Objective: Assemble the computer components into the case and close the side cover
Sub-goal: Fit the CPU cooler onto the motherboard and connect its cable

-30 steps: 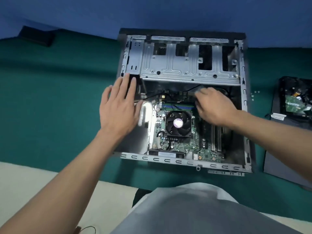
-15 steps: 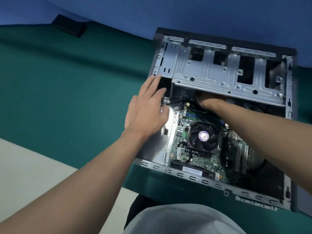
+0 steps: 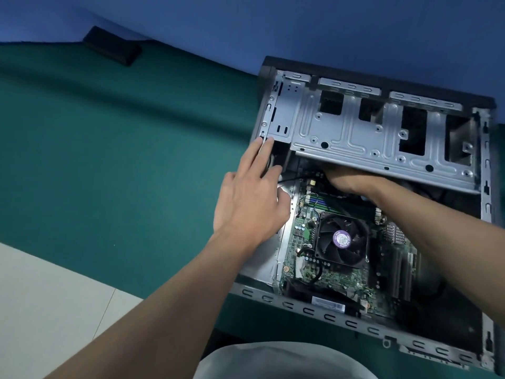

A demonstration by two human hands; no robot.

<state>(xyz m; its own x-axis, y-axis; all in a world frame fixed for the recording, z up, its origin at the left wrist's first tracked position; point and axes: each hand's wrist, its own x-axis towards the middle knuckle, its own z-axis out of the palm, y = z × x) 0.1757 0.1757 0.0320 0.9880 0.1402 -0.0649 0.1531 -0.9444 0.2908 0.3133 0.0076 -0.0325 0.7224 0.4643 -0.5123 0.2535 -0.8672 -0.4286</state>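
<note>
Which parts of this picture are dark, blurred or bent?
Head view: the right hand lies in shadow under the drive cage, fingers hidden; the case is dark and soft at lower right; the wide lens bends the far edge of the green mat; the left hand is well lit.

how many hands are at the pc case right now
2. The left hand lies flat, fingers straight, over the left edge of the case. The right hand reaches under the metal drive cage, its fingers hidden.
</note>
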